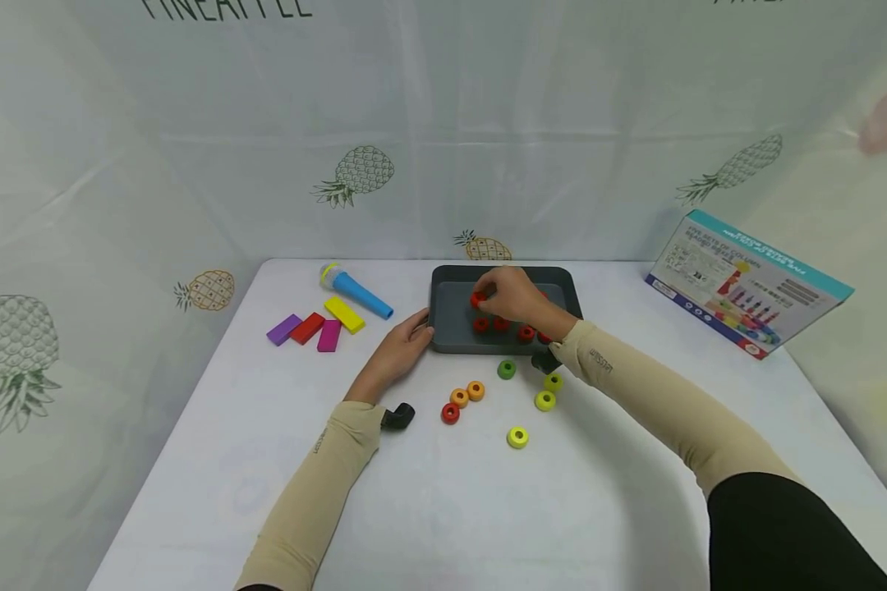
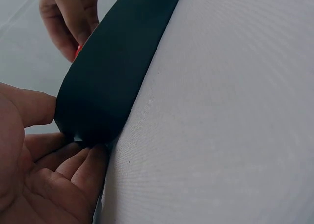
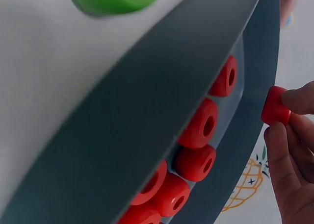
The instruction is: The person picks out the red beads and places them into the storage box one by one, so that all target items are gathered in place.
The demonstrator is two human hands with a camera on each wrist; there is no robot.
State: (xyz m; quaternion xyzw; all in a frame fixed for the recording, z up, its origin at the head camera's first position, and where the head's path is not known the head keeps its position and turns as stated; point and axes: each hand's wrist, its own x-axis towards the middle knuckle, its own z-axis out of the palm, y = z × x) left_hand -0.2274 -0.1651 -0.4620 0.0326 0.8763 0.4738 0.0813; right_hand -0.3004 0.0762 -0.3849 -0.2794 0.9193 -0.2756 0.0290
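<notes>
A dark grey tray lies toward the back of the white table. My left hand is at its left end; in the left wrist view the thumb and curled fingers of that hand hold the tray's corner. Over the tray, my right hand pinches a red ring between thumb and fingers, clearly seen as a red ring in the right wrist view. Several more red rings with central holes rest inside the tray, some partly hidden by its wall and my right arm.
Before the tray lie a green ring, several yellow-green rings, two orange rings and a red ring. Left are a blue toy microphone and several coloured blocks. A printed box stands at right.
</notes>
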